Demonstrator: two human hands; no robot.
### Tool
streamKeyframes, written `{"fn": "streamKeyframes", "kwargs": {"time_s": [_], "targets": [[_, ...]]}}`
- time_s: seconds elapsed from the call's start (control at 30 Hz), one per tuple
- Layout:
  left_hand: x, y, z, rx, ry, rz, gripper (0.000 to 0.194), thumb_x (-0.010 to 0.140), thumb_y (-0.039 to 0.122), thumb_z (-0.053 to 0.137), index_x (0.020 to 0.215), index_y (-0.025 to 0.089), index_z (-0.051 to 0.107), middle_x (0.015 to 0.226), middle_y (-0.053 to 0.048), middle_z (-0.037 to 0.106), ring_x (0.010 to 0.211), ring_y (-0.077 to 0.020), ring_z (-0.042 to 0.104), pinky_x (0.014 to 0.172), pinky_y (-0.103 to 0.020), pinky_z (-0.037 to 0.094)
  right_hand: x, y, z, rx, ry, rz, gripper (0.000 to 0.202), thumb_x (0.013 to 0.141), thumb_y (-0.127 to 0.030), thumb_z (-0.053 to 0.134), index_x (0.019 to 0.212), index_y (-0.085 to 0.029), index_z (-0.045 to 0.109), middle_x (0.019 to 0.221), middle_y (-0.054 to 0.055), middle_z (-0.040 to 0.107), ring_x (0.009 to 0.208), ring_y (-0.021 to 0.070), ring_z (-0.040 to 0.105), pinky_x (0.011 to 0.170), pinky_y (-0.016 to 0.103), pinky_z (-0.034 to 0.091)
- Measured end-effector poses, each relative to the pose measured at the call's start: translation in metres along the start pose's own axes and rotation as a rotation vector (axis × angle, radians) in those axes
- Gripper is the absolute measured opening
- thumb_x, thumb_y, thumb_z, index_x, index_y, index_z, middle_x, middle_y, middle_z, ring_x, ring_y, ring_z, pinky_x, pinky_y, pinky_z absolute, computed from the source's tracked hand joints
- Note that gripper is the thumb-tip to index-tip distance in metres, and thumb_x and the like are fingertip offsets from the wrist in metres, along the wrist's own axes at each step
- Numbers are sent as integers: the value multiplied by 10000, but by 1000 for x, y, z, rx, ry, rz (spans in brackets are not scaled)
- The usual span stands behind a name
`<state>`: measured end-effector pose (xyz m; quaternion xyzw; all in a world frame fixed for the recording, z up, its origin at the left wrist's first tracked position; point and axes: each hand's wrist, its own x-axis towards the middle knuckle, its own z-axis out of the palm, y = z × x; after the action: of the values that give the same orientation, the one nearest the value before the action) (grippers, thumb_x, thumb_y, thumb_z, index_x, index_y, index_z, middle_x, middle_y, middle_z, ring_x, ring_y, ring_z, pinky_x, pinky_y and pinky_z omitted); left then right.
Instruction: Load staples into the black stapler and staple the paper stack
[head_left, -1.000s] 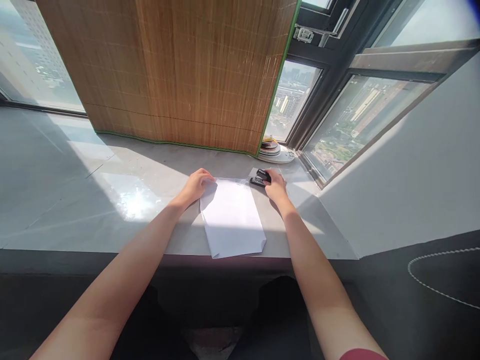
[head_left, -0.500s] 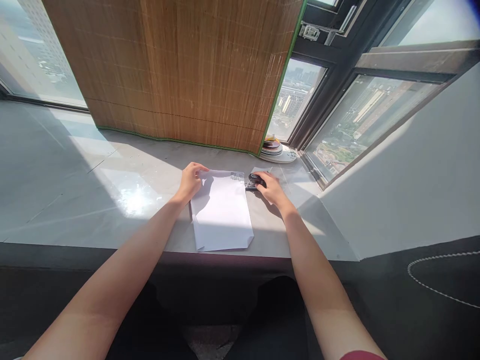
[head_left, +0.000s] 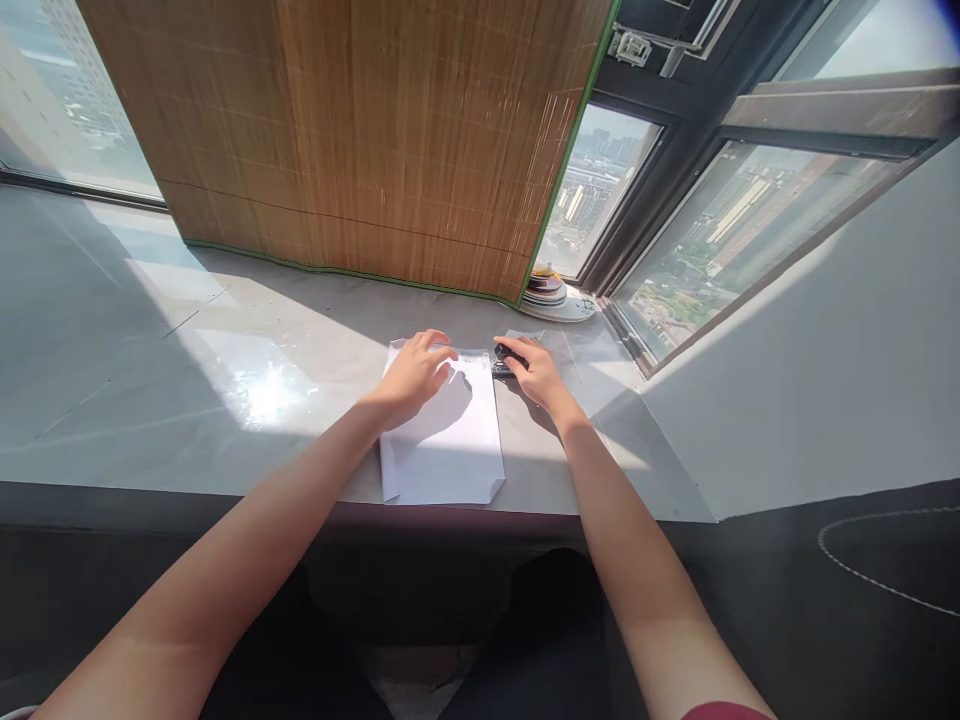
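Under the right fingers [head_left: 513, 344], the black stapler [head_left: 502, 362] is partly hidden. The print [head_left: 474, 360] between the right fingers and the left fingers [head_left: 436, 337] is too small for reading. The left fingers cover some of the paper [head_left: 444, 468]; whether they touch it, I cannot tell. Beyond the right fingers, the blind [head_left: 337, 130], cut off at the top, hides one side of the plates [head_left: 556, 297].

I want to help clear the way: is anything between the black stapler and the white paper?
Nothing visible is. The black stapler, with the right hand around it, sits right by the white paper's upper right edge. The left hand is over the paper's other side, not between them.
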<state>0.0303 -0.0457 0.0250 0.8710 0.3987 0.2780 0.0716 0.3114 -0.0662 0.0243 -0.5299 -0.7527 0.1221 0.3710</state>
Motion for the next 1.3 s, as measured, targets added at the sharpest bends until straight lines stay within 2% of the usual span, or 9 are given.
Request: {"fn": "streamKeyframes", "kwargs": {"time_s": [0.13,0.23,0.33,0.73,0.97,1.3], "targets": [[-2,28,14,52,-157,193,419,1063,374,515,1446,264,642,1623,-125,489,1513,-335,426,1269,-564,320,1,-1,3,2,-7,-7,449,995,-247,511,1386,-279,729,1206,77,739,1176,272,643,1135,499,467],[-3,31,20,110,-249,224,479,1074,431,483,1508,257,593,1659,-157,462,1570,-371,369,1280,-625,257,1,-2,6,-15,7,-14,442,995,-245,510,1372,-278,738,1188,77,736,1165,274,642,1128,485,470],[-4,28,21,119,-295,225,500,1085,444,446,1532,258,570,1686,-174,432,1572,-380,377,1271,-646,248,2,-3,9,-43,11,-18,445,992,-233,508,1369,-284,739,1167,76,736,1155,280,642,1120,477,472],[-7,28,29,67,-274,185,485,1072,454,450,1507,299,595,1675,-141,459,1564,-375,385,1262,-636,266,5,-7,16,-169,57,7,456,976,-205,489,1325,-306,764,1093,83,736,1081,306,641,1082,500,449],[-8,30,28,76,-271,190,480,1061,425,462,1492,274,611,1664,-170,462,1549,-400,403,1233,-658,306,4,-8,16,-146,63,2,449,964,-204,501,1307,-302,775,1098,80,736,1059,304,636,1056,494,472],[-6,29,30,37,-280,177,476,1048,440,464,1478,292,606,1696,-146,430,1571,-394,367,1255,-660,259,3,-12,16,-125,14,9,431,1011,-229,496,1332,-338,761,1119,69,723,1073,303,625,1058,497,469]]}}
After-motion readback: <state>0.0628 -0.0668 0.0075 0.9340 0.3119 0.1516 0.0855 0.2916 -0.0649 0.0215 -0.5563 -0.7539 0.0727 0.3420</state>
